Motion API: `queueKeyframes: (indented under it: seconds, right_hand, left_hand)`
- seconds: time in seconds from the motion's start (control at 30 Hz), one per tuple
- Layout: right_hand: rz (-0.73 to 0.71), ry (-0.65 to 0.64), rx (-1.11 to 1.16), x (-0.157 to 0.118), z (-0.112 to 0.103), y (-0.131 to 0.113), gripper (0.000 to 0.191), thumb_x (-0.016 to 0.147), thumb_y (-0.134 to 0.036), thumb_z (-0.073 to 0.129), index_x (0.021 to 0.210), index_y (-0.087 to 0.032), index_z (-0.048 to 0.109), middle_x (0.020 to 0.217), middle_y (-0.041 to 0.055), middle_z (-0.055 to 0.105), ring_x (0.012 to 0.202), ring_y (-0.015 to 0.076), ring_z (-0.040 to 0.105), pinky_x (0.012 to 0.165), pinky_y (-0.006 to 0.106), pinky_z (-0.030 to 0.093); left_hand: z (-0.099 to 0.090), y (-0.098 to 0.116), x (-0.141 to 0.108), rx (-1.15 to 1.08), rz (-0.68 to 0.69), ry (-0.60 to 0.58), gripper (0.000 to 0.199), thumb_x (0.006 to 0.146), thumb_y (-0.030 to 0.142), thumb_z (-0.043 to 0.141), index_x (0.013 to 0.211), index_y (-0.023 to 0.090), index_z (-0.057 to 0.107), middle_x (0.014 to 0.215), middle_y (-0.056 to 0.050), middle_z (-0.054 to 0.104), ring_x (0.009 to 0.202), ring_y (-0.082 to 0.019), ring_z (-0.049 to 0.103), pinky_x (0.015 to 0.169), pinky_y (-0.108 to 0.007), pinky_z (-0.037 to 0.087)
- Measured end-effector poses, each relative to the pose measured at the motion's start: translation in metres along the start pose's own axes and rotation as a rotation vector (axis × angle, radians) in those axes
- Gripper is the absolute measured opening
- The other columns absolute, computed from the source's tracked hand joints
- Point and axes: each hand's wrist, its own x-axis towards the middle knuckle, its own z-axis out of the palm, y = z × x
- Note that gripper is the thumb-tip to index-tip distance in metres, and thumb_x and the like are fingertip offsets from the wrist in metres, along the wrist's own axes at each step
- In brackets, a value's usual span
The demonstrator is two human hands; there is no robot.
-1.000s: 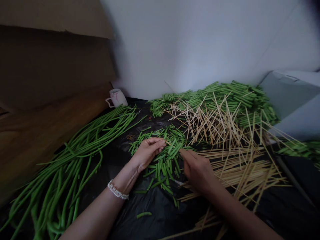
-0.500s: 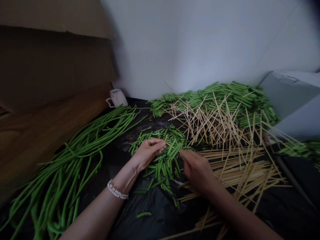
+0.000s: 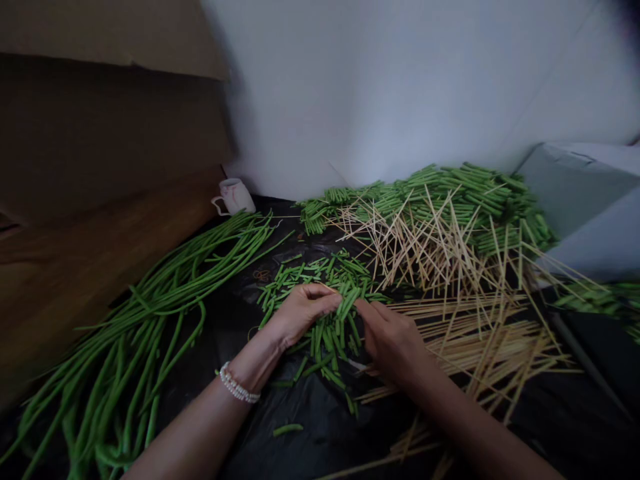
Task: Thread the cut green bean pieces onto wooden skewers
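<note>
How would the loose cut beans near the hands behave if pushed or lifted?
The cut beans would probably scatter, since they lie loose at mixed angles. Each would likely hold its shape when lifted, being short and mostly straight. Some might roll, as they look slender and rounded.

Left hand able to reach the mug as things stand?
Probably yes: mostly low-lying long beans and bean pieces lie between the left hand and the mug, nothing tall. That hand looks occupied, though.
</note>
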Motion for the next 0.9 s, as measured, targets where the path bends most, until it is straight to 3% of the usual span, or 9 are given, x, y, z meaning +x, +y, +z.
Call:
queueKeyframes:
  seconds: [0.4, 0.57, 0.67, 0.8, 0.9]
  right_hand:
    - [0.005, 0.015, -0.003, 0.0, 0.002, -0.001, 0.027, 0.087, -0.009, 0.039, 0.096, -0.017, 0.064, 0.079, 0.0041, 0.065, 0.068, 0.0155, 0.061, 0.062, 0.025, 0.042]
    - [0.05, 0.062, -0.054, 0.0, 0.003, 0.005, 0.031, 0.087, -0.008, 0.04, 0.107, -0.014, 0.063, 0.083, 0.0048, 0.068, 0.067, 0.016, 0.062, 0.059, 0.026, 0.041]
    - [0.101, 0.114, -0.066, 0.001, 0.002, 0.011, 0.031, 0.088, -0.009, 0.041, 0.108, -0.015, 0.063, 0.082, 0.0043, 0.068, 0.069, 0.0162, 0.062, 0.059, 0.026, 0.04]
    - [0.122, 0.163, -0.072, 0.002, 0.001, 0.015, 0.029, 0.09, -0.012, 0.04, 0.106, -0.015, 0.064, 0.086, 0.0053, 0.069, 0.071, 0.0163, 0.063, 0.06, 0.026, 0.04]
    - [0.113, 0.148, -0.08, 0.002, 0.001, 0.015, 0.029, 0.09, -0.013, 0.04, 0.107, -0.015, 0.064, 0.085, 0.005, 0.069, 0.069, 0.0162, 0.062, 0.058, 0.026, 0.039]
  left_hand:
    - [0.001, -0.005, 0.0, 0.07, 0.049, -0.048, 0.02, 0.065, 0.031, 0.082, 0.075, 0.015, 0.073, 0.066, 0.001, 0.064, 0.06, -0.007, 0.052, 0.063, -0.021, 0.04]
    - [0.003, -0.003, 0.002, 0.13, 0.131, 0.044, 0.024, 0.066, 0.033, 0.081, 0.081, 0.016, 0.073, 0.077, -0.001, 0.068, 0.064, -0.009, 0.054, 0.065, -0.023, 0.042]
    - [0.004, -0.002, 0.002, 0.292, 0.232, 0.086, 0.021, 0.069, 0.033, 0.078, 0.078, 0.015, 0.072, 0.074, -0.002, 0.067, 0.066, -0.012, 0.057, 0.066, -0.026, 0.044]
    - [0.006, -0.002, -0.004, 0.743, 0.442, -0.123, 0.008, 0.076, 0.024, 0.072, 0.081, 0.018, 0.074, 0.08, -0.004, 0.066, 0.078, -0.017, 0.059, 0.075, -0.03, 0.045]
    - [0.007, -0.003, -0.009, 1.106, 0.604, -0.306, 0.017, 0.082, 0.021, 0.066, 0.096, 0.024, 0.074, 0.095, -0.005, 0.064, 0.094, -0.02, 0.056, 0.087, -0.035, 0.041]
